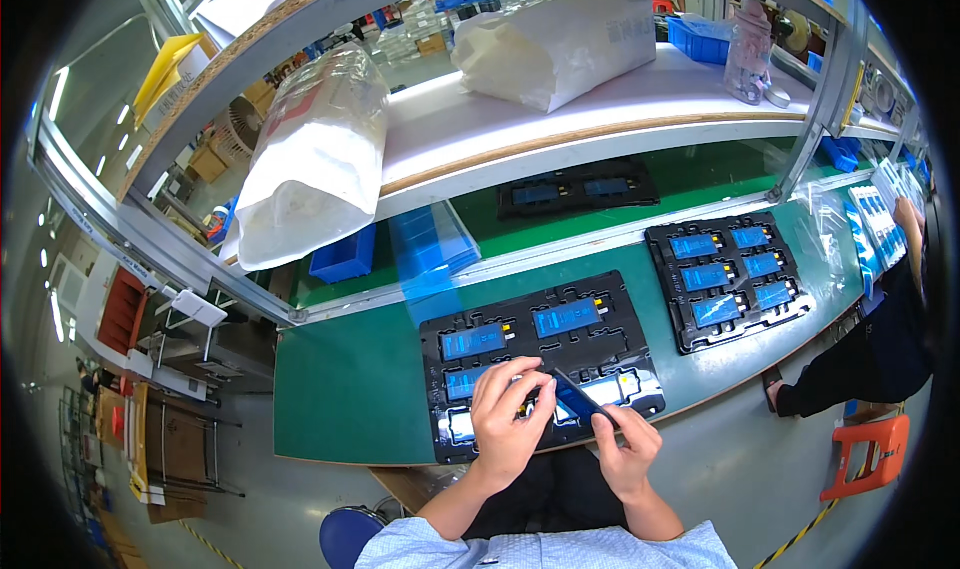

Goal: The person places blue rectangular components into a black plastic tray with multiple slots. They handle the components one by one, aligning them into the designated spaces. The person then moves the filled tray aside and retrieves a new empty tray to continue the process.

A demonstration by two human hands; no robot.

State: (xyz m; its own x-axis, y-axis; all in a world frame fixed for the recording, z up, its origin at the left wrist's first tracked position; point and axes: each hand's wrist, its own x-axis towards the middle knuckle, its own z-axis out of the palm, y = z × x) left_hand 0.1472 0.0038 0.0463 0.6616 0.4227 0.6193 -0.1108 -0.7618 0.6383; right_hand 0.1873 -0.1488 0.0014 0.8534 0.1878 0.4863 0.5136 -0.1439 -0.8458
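Observation:
A flat blue battery pack with dark edges [575, 398] is held tilted in front of me, above the near part of a black moulded tray [530, 352]. My left hand [508, 421] pinches its left end between thumb and fingers. On its right end, the thumb and fingers of my right hand [627, 451] are closed. Several more blue battery packs lie in the tray's recesses, among them one at the far left [473, 342] and one at the far right [566, 317], with small yellow tabs at their ends. My hands hide part of the near row.
A second black tray [680, 331] of blue packs lies right on the green table [335, 394]. Blue film sheets [432, 244] and a blue bin [343, 256] sit behind. Overhead, a shelf [430, 159] carries white bags and a bottle [747, 54]. Another person's hand [908, 219] is far right.

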